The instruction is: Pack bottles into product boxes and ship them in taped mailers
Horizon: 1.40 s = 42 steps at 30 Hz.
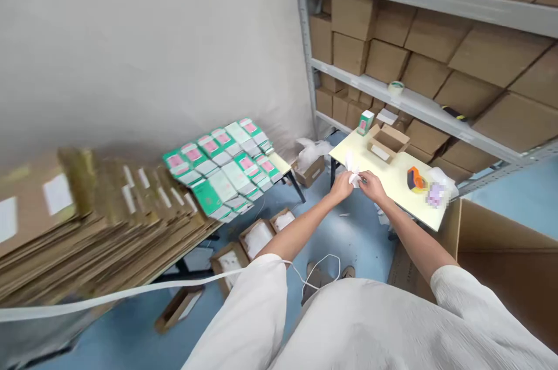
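Note:
Both my hands are raised in front of me at the left edge of the small cream table. My left hand (342, 186) is closed on a thin white crumpled piece (354, 177), paper or plastic, I cannot tell which. One end of it sticks up above my fingers. My right hand (372, 186) pinches the other side of the same white piece. Just beyond, on the cream table (394, 184), stand an open small cardboard box (387, 143) and a green-and-white carton (365, 122). An orange tape dispenser (415, 179) lies to their right, beside a clear plastic bag (442, 181).
Flattened cardboard (131, 242) is stacked at left, next to rows of green-and-white cartons (222, 164). Open boxes (257, 237) with white contents sit on the floor. A white cord (174, 284) crosses before me. Shelves (418, 7) of brown boxes and a large open carton (501, 254) stand right.

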### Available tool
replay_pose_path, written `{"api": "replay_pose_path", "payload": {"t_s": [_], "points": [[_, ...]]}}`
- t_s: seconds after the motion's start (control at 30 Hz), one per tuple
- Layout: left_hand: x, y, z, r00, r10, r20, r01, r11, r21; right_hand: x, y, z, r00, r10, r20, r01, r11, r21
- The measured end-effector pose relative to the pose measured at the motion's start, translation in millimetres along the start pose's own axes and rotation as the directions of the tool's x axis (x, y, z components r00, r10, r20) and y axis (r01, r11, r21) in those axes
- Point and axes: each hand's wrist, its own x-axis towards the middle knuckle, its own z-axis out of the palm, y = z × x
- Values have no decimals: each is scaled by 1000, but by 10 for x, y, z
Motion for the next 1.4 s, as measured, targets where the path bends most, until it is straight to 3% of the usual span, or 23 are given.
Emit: {"api": "replay_pose_path", "payload": {"t_s": [0.27, 0.43, 0.57, 0.7, 0.9, 1.1, 1.4], "points": [[1398, 348, 174, 973, 210, 95, -209, 978, -16, 565, 729, -585, 980, 97, -173, -109, 992, -65], [2332, 439, 144, 916, 364, 168, -358, 932, -62, 1065, 1066, -869, 951, 154, -266, -190, 975, -115], [2974, 490, 143, 868, 419, 265, -420, 906, -56, 1347, 1307, -989, 917, 237, -322, -293, 947, -135], [3498, 524, 273, 834, 441, 332, -450, 891, -54, 1545, 1632, -1006, 888, 314, -336, -374, 918, -130], [4130, 433, 634, 800, 440, 409, -477, 879, -11, 1838, 2248, -939, 863, 424, -276, -465, 880, -101], [4534, 221, 943, 718, 363, 594, -504, 860, 84, 1999, 2624, -881, 834, 544, -93, -552, 818, -160], [4940, 151, 1181, 455, 233, 860, -686, 707, 172, 2098, 2682, -889, 794, 608, 6, -583, 765, -275]]}}
